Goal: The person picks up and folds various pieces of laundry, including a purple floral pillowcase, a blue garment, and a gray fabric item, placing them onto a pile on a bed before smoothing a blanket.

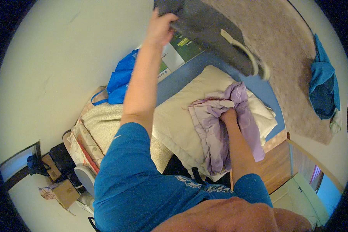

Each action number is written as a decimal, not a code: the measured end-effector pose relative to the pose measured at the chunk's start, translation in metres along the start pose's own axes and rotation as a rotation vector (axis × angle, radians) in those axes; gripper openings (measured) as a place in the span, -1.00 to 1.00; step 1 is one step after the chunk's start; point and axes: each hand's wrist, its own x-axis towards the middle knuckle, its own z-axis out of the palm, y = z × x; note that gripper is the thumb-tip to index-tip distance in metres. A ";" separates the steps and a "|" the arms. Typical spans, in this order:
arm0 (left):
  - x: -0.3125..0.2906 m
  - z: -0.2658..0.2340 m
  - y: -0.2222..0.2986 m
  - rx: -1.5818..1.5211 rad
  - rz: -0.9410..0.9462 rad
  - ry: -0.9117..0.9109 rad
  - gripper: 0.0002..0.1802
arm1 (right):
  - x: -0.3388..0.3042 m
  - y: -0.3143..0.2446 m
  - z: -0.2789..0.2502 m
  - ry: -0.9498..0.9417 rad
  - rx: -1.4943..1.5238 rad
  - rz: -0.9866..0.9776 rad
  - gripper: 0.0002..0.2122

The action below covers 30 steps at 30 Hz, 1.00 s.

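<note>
My left hand [161, 29] is raised far forward, its fingers closed on the edge of a dark grey fabric bag [210, 27]. Cream handles [245, 52] hang from the bag's right end. Closer to my body, my right hand [229, 115] grips a bunched light purple cloth [216, 129], and its fingers are partly hidden in the folds. Beneath the cloth lies a cream pillow [181, 112], resting on a blue surface [168, 89].
Beyond the pillow are green and white boxes [174, 56]. At left sit a bright blue bag [121, 79] and a fleecy cream blanket [102, 116]. Cardboard boxes [65, 193] stand lower left. A teal garment [323, 85] is at far right, near a wooden panel [272, 168].
</note>
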 end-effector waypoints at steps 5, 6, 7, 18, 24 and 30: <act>0.030 -0.130 0.016 -0.121 -0.179 0.114 -0.65 | 0.002 -0.015 -0.004 -0.031 -0.119 -0.078 -0.40; 0.036 -0.168 0.000 -0.100 -0.140 0.200 -0.66 | 0.002 -0.016 -0.004 -0.040 -0.149 -0.091 -0.41; 0.039 -0.206 -0.017 -0.078 -0.098 0.287 -0.66 | 0.003 -0.015 -0.002 -0.050 -0.136 -0.071 -0.38; -0.024 -0.250 -0.134 1.210 -0.112 0.731 -0.48 | 0.003 0.000 -0.001 -0.071 -0.172 -0.079 -0.42; -0.042 -0.261 -0.095 1.516 -0.303 0.751 -0.52 | 0.003 -0.009 -0.002 -0.065 -0.174 -0.026 -0.50; -0.063 -0.230 -0.083 1.752 0.357 0.537 -0.37 | 0.013 0.034 0.023 -0.023 -0.313 -0.115 -0.54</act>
